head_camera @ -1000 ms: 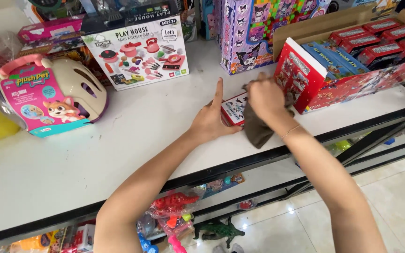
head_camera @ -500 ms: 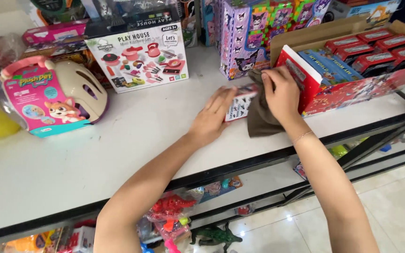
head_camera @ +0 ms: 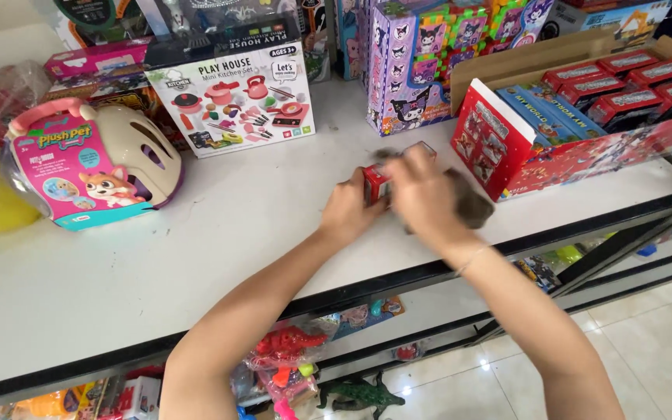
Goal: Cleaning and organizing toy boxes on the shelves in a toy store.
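A small red box (head_camera: 375, 180) stands on the white shelf (head_camera: 157, 264), held by my left hand (head_camera: 349, 211) from its left side. My right hand (head_camera: 423, 198) lies over the box's right part with a dark grey cloth (head_camera: 472, 204) bunched under its fingers; the hand and cloth are motion-blurred. Most of the box is hidden behind the two hands.
A cardboard tray (head_camera: 585, 117) of red boxes sits to the right, with one red box (head_camera: 491, 140) leaning at its front. A toy kitchen box (head_camera: 235, 97), a pink pet carrier toy (head_camera: 91, 167) and a purple character box (head_camera: 421, 62) stand behind. Toys hang below the shelf edge.
Both hands have slid the small red box away from the tray toward the shelf's middle. My right hand with the cloth now sweeps over the box instead of resting beside the tray.
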